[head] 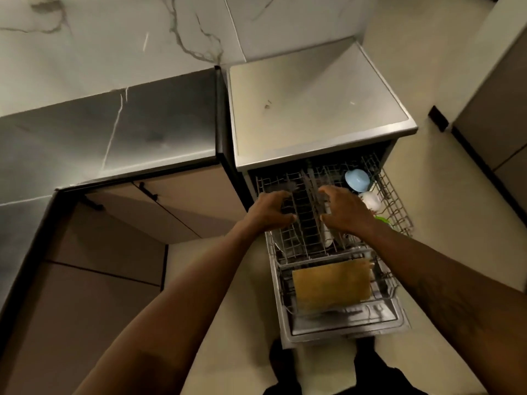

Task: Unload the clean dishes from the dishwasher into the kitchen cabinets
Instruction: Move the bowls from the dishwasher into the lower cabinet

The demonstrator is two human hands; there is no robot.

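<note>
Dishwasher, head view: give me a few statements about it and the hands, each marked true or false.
1. A blue bowl sits in the upper rack. True.
2. Both hands are over the lower rack. False: the left hand and the right hand are over the upper rack.
3. A wooden board lies in the lower rack. True.
4. The dishwasher is closed. False: it is open, with both racks pulled out.
</note>
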